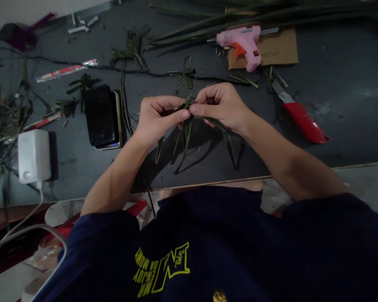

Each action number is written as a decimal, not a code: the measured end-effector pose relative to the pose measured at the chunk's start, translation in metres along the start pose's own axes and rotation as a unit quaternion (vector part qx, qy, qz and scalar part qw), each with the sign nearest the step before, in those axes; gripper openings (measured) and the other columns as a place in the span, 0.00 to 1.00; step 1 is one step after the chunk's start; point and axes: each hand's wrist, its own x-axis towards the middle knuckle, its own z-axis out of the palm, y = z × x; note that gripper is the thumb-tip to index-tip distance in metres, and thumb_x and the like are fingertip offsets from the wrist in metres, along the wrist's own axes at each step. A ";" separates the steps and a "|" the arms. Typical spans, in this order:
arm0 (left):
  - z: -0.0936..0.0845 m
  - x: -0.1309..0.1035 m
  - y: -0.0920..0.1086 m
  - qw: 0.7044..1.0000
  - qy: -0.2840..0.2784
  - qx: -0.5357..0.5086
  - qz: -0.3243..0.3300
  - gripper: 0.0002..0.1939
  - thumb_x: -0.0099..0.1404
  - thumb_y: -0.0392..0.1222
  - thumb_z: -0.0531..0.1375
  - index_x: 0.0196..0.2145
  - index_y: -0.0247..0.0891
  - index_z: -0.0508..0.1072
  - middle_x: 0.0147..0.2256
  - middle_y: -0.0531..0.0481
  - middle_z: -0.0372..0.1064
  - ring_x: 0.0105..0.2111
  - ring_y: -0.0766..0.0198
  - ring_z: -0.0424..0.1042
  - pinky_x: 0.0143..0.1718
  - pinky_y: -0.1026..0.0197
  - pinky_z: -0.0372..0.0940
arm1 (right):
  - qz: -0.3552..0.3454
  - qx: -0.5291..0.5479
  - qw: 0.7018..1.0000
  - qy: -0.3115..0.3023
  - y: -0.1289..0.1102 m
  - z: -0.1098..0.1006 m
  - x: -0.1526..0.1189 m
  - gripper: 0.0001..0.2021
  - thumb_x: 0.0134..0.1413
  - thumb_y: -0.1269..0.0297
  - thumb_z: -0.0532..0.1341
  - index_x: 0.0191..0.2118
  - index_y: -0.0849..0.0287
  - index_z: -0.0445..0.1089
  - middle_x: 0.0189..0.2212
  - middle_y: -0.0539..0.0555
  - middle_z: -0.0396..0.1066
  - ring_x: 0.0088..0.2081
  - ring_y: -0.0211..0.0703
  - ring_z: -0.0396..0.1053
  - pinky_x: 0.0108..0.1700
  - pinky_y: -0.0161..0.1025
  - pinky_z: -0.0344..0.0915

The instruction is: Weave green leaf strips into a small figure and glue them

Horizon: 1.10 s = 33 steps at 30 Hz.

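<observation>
A small woven piece of green leaf strips [186,126] is pinched between both hands over the front part of the table. My left hand [159,115] grips it from the left, thumb and index finger pressed on its top. From the right, my right hand [222,105] pinches it too, with the thumb tips almost touching. Several loose strip ends hang below the hands, one long end [228,149] under my right hand. The fingers hide much of the weave. Just beyond the hands lies a small knotted leaf piece [186,77].
A pink glue gun [244,44] rests on cardboard [280,48], near long leaves [182,35]. At right lies a red-handled knife [304,119]. To the left are a black phone [101,115], a white power bank [34,156], woven scraps [130,48] and a wrapped red-and-white stick [67,70].
</observation>
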 end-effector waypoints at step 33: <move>-0.012 0.007 -0.007 0.989 -0.050 0.077 -0.120 0.12 0.51 0.49 0.77 0.26 0.39 0.83 0.19 0.55 0.70 0.15 0.74 0.61 0.14 0.69 0.57 | -0.301 -0.495 0.815 0.015 -0.001 -0.032 -0.005 0.10 0.66 0.49 0.62 0.43 0.43 0.80 0.54 0.50 0.73 0.54 0.47 0.71 0.63 0.48 0.64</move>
